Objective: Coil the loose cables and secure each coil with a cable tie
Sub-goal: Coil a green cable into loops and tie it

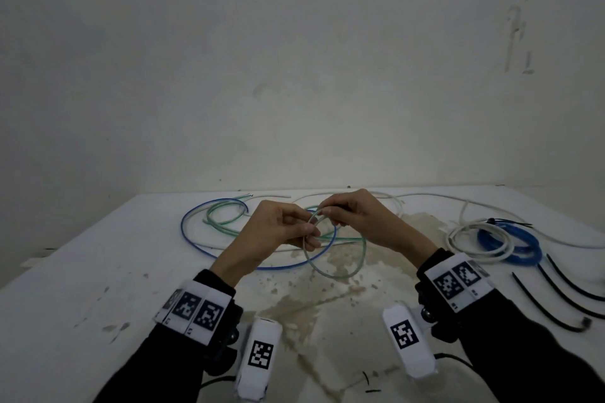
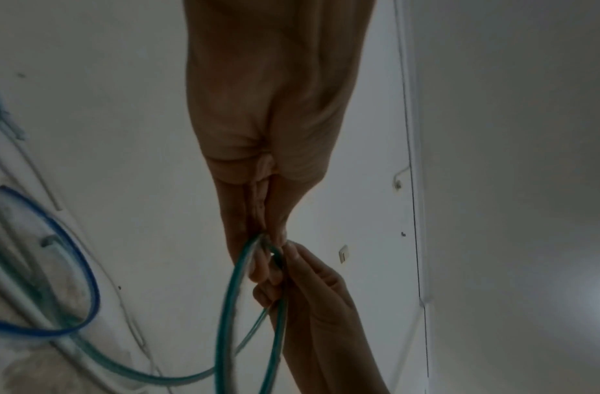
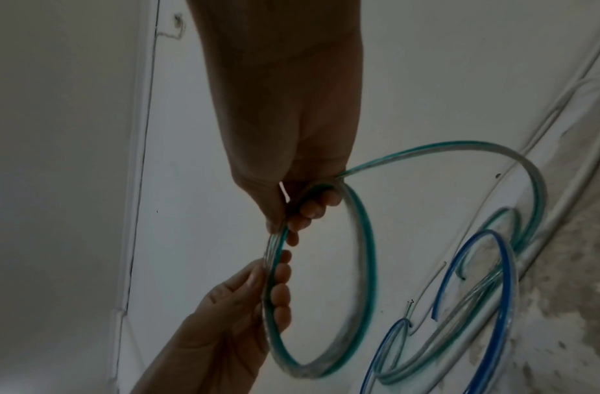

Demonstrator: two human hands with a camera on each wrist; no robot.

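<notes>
A clear cable with a green stripe [image 1: 337, 276] is held above the white table between both hands, bent into one hanging loop. My left hand [image 1: 312, 235] pinches the loop's left side between thumb and fingers. My right hand [image 1: 327, 214] grips the loop's top, fingers curled round it. In the left wrist view the left hand [image 2: 268, 240] pinches the green cable [image 2: 229, 306]. In the right wrist view the right hand [image 3: 308, 210] holds the green loop [image 3: 369, 256] and the cable's free length trails off to the table.
A loose blue cable [image 1: 262, 267] curves on the table [image 1: 98, 271] under the hands, with loose white cables behind. At the right lie a tied blue coil [image 1: 520, 247], a white coil [image 1: 471, 235] and black cable ties [image 1: 537, 304]. The wall stands just beyond.
</notes>
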